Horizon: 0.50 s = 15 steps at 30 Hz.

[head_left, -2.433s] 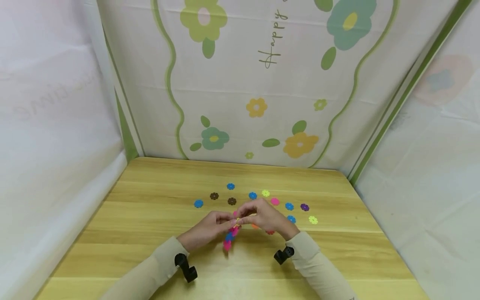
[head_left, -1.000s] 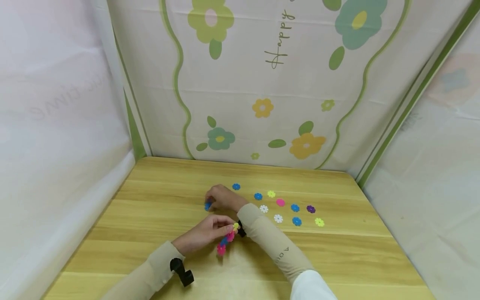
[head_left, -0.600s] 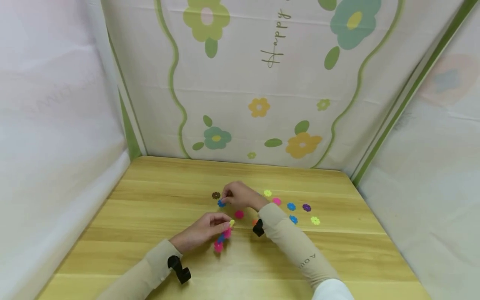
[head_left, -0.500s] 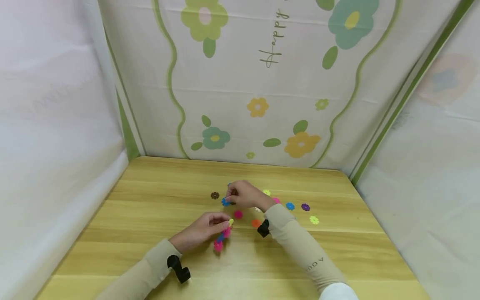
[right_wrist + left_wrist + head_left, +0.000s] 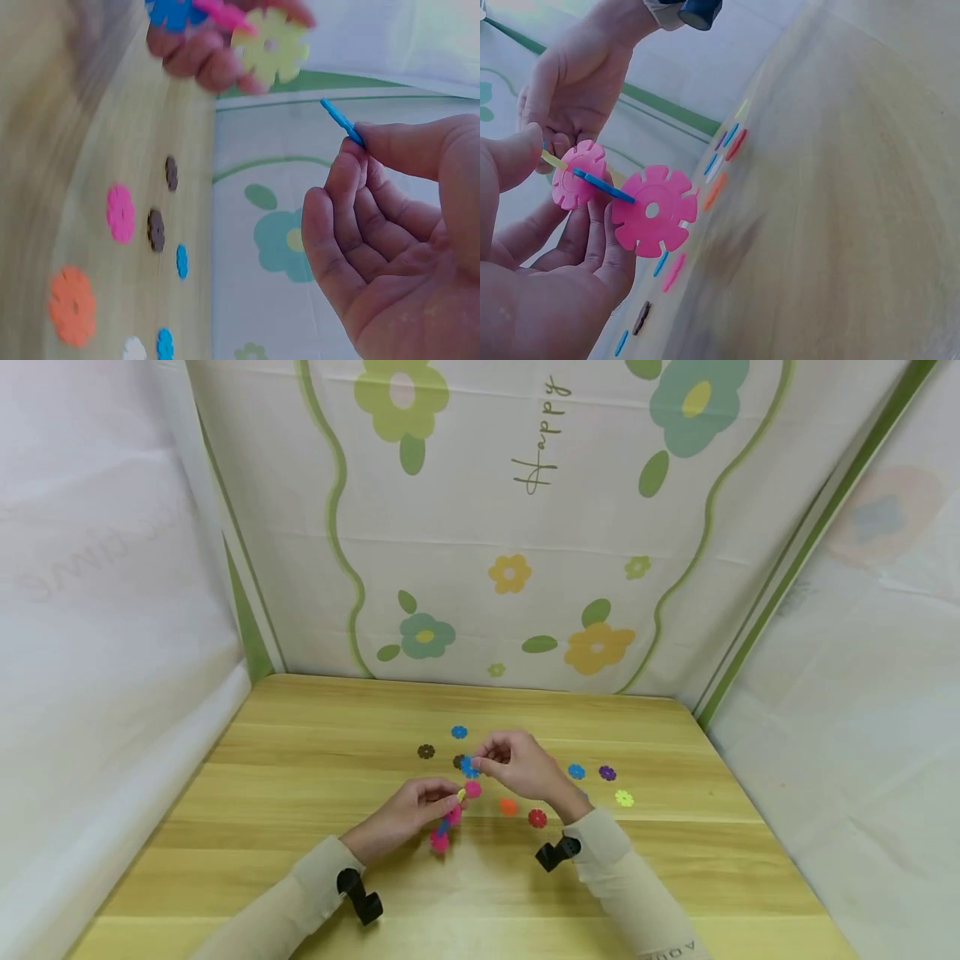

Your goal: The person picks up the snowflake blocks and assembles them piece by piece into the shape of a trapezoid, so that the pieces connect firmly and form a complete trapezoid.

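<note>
My left hand (image 5: 405, 814) pinches the yellow end disc (image 5: 259, 56) of a short chain of notched, flower-shaped plastic discs. Below the yellow one in the chain come a pink disc (image 5: 581, 184), a blue disc (image 5: 604, 185) seen edge-on, and another pink disc (image 5: 671, 225) at the lower end. A separate blue disc (image 5: 469, 767) sits between the thumb and forefinger of my right hand (image 5: 525, 768). It is raised just beyond the yellow disc, with a gap between the two in the right wrist view.
Loose discs lie flat on the wooden table (image 5: 300, 727): a pink disc (image 5: 472, 789) near the chain, an orange disc (image 5: 508, 807), a red disc (image 5: 537, 818), a brown disc (image 5: 426, 751), a purple disc (image 5: 607, 772) and several others. Printed cloth walls surround the table.
My right hand left the chain, reached across to the left, picked up the leftmost blue disc and carried it back rightward beside the chain. My left hand has kept its pinch.
</note>
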Motion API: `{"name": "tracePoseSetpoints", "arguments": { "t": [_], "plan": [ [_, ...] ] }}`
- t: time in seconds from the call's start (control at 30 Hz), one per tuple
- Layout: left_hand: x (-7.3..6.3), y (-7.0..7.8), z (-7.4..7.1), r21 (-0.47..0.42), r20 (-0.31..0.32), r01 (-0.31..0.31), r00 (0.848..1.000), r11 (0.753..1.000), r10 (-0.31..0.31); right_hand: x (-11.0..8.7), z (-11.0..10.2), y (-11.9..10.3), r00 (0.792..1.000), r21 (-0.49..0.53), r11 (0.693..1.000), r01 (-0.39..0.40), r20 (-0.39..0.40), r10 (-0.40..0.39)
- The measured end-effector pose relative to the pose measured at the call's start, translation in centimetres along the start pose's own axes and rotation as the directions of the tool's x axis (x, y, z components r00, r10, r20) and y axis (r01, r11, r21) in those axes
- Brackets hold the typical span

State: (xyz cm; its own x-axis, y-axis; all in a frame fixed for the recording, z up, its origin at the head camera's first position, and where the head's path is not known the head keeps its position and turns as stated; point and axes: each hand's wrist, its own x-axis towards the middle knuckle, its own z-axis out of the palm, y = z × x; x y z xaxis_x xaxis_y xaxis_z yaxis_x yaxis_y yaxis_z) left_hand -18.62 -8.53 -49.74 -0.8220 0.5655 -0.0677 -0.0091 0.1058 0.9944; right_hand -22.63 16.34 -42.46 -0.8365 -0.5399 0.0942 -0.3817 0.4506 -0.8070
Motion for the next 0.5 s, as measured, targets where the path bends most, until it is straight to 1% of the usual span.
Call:
{"name": "tracePoseSetpoints", "arguments": {
  "t": [0.1,0.27,0.4,0.5],
  "plan": [
    [0.0,0.1,0.1,-0.006,-0.011,-0.001,1.000,1.000,0.001,-0.7,0.6,-0.1,1.000,0.025,1.000,0.008,-0.016,-0.007],
    [0.0,0.1,0.2,-0.012,-0.009,-0.018,1.000,1.000,0.018,-1.4,1.2,-0.2,1.000,0.048,0.999,0.001,-0.015,0.000],
    [0.0,0.0,0.2,-0.007,-0.014,-0.022,1.000,1.000,0.022,-1.6,1.4,-0.3,1.000,0.048,0.999,-0.002,-0.005,0.002],
    [0.0,0.0,0.3,-0.005,-0.025,-0.043,0.999,0.999,0.042,-1.6,1.6,-0.2,1.000,0.034,0.999,-0.003,0.001,0.003]
  ]
}}
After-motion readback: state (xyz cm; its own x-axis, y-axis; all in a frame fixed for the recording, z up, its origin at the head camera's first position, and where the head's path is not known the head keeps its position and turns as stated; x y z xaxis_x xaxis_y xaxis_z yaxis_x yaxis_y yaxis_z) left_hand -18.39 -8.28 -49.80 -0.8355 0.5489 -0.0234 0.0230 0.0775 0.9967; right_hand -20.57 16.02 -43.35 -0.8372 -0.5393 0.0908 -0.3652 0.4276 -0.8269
